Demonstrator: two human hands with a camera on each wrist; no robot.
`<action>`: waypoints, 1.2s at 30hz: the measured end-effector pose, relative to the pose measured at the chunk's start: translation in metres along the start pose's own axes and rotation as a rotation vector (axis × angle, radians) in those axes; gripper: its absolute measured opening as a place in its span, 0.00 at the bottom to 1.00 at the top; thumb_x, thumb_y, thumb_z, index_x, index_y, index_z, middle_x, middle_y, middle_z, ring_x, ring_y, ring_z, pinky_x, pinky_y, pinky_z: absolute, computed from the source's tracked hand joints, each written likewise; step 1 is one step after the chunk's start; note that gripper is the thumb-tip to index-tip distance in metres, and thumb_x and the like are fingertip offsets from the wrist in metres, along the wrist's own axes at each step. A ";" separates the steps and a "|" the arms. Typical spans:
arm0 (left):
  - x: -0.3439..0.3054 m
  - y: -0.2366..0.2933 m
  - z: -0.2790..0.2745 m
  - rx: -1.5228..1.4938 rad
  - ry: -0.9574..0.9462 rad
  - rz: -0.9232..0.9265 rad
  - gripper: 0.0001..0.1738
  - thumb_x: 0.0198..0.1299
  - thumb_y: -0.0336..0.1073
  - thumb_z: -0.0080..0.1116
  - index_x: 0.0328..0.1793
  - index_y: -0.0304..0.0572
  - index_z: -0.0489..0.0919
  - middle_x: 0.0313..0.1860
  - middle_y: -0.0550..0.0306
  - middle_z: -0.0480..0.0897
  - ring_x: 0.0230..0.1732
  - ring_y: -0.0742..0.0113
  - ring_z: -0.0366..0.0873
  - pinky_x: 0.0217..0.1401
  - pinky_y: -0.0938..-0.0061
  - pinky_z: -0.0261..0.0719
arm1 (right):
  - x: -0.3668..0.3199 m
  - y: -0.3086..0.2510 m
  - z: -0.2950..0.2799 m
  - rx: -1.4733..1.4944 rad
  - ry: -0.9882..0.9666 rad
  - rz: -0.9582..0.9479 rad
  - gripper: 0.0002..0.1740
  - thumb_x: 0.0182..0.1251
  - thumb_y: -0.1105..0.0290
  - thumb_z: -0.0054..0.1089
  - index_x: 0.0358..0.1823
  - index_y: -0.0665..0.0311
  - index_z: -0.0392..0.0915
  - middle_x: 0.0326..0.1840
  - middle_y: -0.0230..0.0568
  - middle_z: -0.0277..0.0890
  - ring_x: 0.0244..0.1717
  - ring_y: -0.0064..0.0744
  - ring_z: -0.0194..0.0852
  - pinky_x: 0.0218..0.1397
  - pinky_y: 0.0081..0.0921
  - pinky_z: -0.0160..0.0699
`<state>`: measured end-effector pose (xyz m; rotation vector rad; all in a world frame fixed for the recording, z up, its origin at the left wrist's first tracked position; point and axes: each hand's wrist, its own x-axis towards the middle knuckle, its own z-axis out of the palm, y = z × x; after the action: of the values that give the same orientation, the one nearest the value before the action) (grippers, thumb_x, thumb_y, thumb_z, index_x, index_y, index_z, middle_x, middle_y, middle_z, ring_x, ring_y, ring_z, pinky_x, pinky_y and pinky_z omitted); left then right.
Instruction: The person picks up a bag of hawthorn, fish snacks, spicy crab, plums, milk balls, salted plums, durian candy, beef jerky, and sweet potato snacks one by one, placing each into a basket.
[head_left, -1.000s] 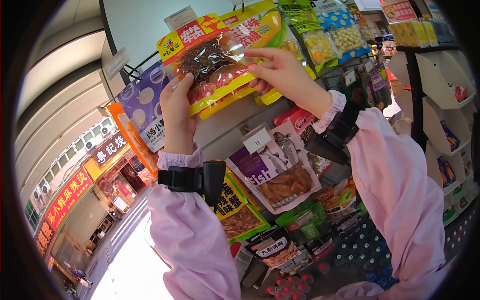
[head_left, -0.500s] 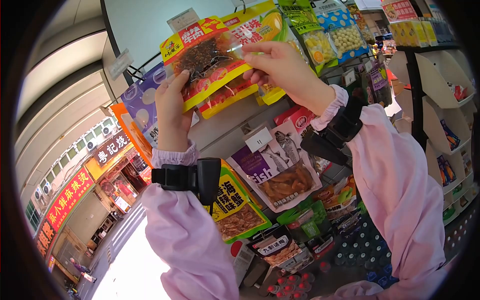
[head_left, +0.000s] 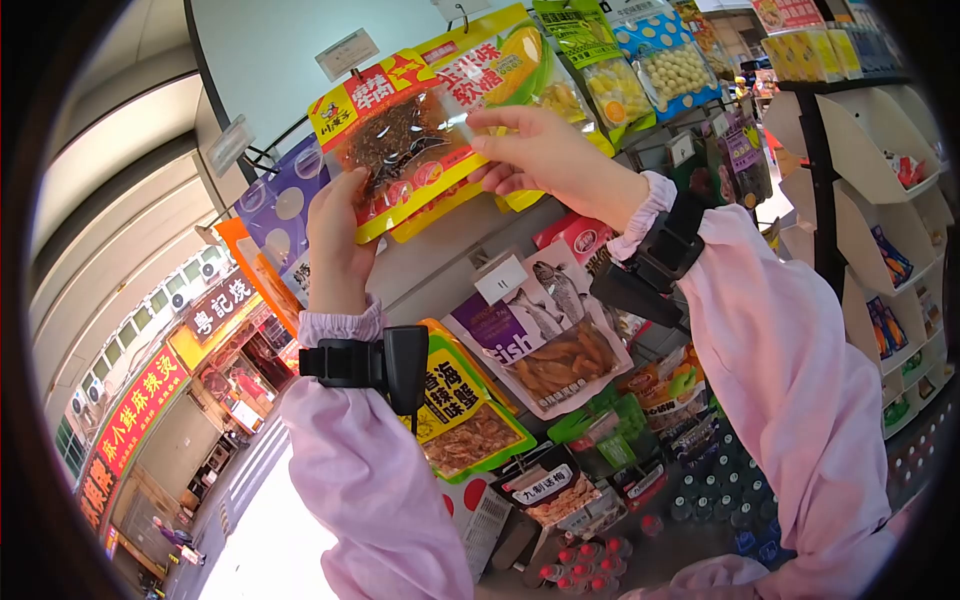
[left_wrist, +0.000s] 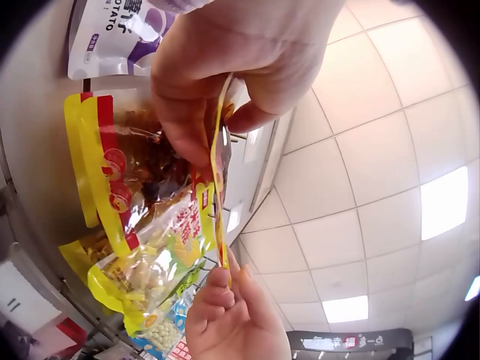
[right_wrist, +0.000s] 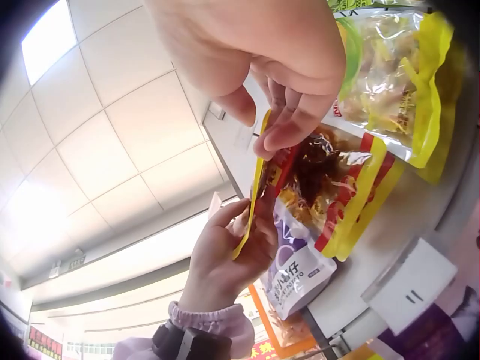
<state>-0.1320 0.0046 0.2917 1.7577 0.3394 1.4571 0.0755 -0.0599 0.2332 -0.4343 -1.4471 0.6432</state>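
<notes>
A yellow and red snack bag [head_left: 400, 135] with a clear window showing dark, seed-flecked pieces is held up before the hanging display. My left hand [head_left: 338, 240] grips its left edge, thumb on the front and fingers behind. At the bag's right edge, my right hand [head_left: 560, 160] pinches with thumb and fingertips. Both wrist views show the held bag [left_wrist: 219, 172] edge-on, stretched between the left hand [left_wrist: 247, 45] and the right hand [right_wrist: 277, 52]. Matching bags [right_wrist: 334, 195] hang just behind it.
A yellow corn candy bag [head_left: 520, 60] hangs behind at right, a purple bag [head_left: 290, 205] at left. Below are a fish snack bag [head_left: 560, 350], a yellow-green seafood bag [head_left: 465, 415] and several bottles [head_left: 715, 490]. Tiered white bins [head_left: 870, 200] stand at right; a street lies left.
The bag has shifted slightly left and its front has tilted, with less glare on the window. Both hands have moved left along with it, keeping their hold.
</notes>
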 end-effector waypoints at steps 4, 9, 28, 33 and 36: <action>-0.002 -0.015 -0.007 0.047 -0.045 0.033 0.17 0.57 0.32 0.49 0.52 0.32 0.68 0.43 0.52 0.75 0.42 0.63 0.77 0.42 0.70 0.78 | -0.005 0.015 -0.013 -0.071 -0.035 0.040 0.24 0.62 0.68 0.52 0.59 0.66 0.62 0.38 0.40 0.74 0.32 0.22 0.73 0.35 0.17 0.74; -0.013 -0.024 -0.009 0.280 0.071 0.064 0.25 0.56 0.33 0.50 0.59 0.31 0.62 0.48 0.48 0.73 0.48 0.61 0.73 0.49 0.69 0.74 | -0.017 0.024 -0.023 -0.080 -0.007 0.039 0.22 0.59 0.70 0.51 0.56 0.68 0.64 0.35 0.40 0.75 0.28 0.23 0.74 0.30 0.16 0.73; -0.346 -0.223 0.203 0.213 -0.561 -0.297 0.11 0.57 0.24 0.48 0.47 0.32 0.73 0.42 0.53 0.77 0.41 0.69 0.77 0.44 0.79 0.74 | -0.483 0.044 -0.134 -0.140 -0.087 0.788 0.09 0.60 0.75 0.49 0.41 0.68 0.72 0.32 0.37 0.76 0.31 0.21 0.74 0.37 0.19 0.72; -0.485 -0.283 0.296 0.063 -0.905 -0.683 0.11 0.60 0.27 0.47 0.48 0.34 0.73 0.39 0.54 0.79 0.38 0.71 0.77 0.42 0.80 0.74 | -0.720 -0.003 -0.144 -0.230 0.654 0.989 0.09 0.57 0.74 0.50 0.39 0.68 0.73 0.29 0.35 0.75 0.30 0.21 0.73 0.34 0.18 0.72; -0.550 -0.289 0.354 -0.035 -1.165 -0.728 0.11 0.59 0.27 0.47 0.48 0.34 0.74 0.38 0.53 0.80 0.36 0.71 0.78 0.41 0.79 0.75 | -0.791 -0.068 -0.126 -0.136 1.137 1.056 0.08 0.60 0.71 0.50 0.38 0.65 0.73 0.30 0.34 0.75 0.29 0.19 0.72 0.32 0.15 0.71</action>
<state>0.1079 -0.3163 -0.3007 1.8553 0.2585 -0.1450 0.2072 -0.6049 -0.3435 -1.4298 -0.0794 0.8790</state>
